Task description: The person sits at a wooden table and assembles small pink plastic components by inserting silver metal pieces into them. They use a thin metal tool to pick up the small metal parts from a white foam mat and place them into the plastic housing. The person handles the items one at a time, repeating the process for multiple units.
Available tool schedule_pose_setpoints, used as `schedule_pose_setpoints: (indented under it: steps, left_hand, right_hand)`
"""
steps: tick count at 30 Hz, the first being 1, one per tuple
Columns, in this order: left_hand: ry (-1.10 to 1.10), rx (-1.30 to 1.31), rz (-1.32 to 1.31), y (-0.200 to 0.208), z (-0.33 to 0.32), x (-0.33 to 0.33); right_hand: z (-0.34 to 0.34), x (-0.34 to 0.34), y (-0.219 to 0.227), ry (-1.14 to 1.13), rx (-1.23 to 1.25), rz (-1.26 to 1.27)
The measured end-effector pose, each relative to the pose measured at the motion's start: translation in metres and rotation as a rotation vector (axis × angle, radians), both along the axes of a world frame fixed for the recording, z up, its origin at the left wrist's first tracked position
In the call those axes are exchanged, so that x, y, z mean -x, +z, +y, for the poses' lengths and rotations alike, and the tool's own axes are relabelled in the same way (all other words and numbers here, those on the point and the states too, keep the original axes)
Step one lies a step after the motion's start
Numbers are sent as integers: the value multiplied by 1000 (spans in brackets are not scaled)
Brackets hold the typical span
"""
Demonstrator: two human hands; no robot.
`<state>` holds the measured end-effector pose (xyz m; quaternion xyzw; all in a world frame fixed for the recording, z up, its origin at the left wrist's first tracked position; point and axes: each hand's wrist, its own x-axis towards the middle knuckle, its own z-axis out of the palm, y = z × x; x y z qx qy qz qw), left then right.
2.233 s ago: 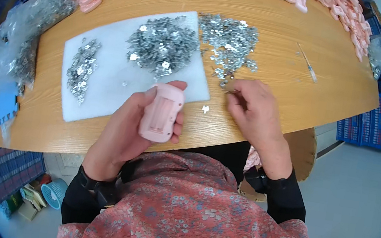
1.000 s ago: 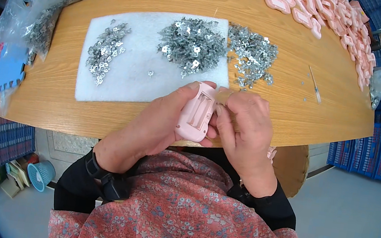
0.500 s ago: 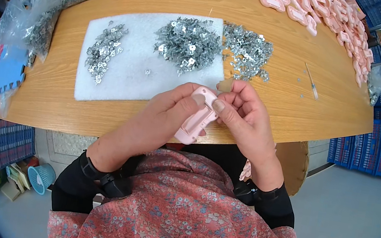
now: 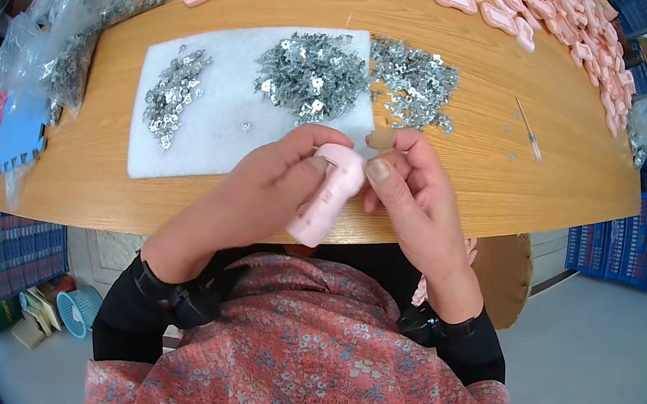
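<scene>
My left hand (image 4: 272, 182) is closed around a pink plastic casing (image 4: 330, 199), held tilted above the table's front edge. The casing's slotted side faces up, and its inner face is mostly turned from sight. Just to its right is my right hand (image 4: 419, 204), fingers curled and thumb bent in towards them. Tan tape (image 4: 381, 138) wraps its index fingertip. Whatever lies between those fingers is hidden. Beyond the hands, a white foam sheet (image 4: 219, 145) carries a large heap of small metal clips (image 4: 313, 75) and a smaller clip pile (image 4: 175, 100) at its left.
More metal clips (image 4: 414, 86) lie on the wood table (image 4: 480, 159) beside the sheet. A thin brush-like tool (image 4: 528, 130) rests at right. Pink casings (image 4: 558, 28) are heaped along the far edge. A clear plastic bag of clips (image 4: 74, 23) is at left.
The pink casing has turned in my left hand, from its open inner face to its slotted side. My right thumb has drawn slightly away from it.
</scene>
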<state>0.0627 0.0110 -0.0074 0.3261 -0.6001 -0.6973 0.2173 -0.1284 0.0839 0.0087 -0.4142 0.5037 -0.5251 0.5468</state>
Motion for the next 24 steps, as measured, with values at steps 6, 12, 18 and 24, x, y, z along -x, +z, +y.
schedule_pose_setpoints:
  steps: [6,12,18,24]
  left_hand:
    - [-42,-785,384,11,-6,-5]
    - [-141,-1013,522,-4,-1,-6]
    - [-152,-1056,523,-9,0,-5]
    - [-201,-1189,568,-21,-1,-7]
  right_hand:
    - [-7,0,-17,-81,241,227]
    - [-12,-1,-15,-24,277,274]
    - [-11,4,-9,37,164,289]
    - [-13,9,-18,83,56,40]
